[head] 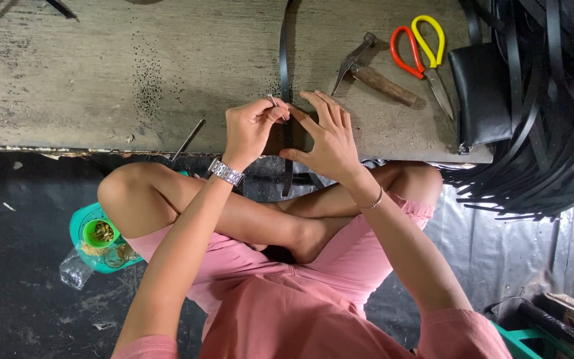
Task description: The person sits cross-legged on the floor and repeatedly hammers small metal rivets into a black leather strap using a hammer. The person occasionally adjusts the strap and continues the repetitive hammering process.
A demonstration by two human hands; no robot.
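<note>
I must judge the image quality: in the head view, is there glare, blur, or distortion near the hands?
In the head view, the left hand and right hand on the black strap are sharp and evenly lit; white glare shows on the strap pile at right; the workbench edge bows slightly, suggesting wide-angle distortion.

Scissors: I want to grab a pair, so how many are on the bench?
2. The red-handled scissors and the yellow-handled scissors lie crossed together on the workbench, right of the hammer. More could be hidden under the black straps.
</note>
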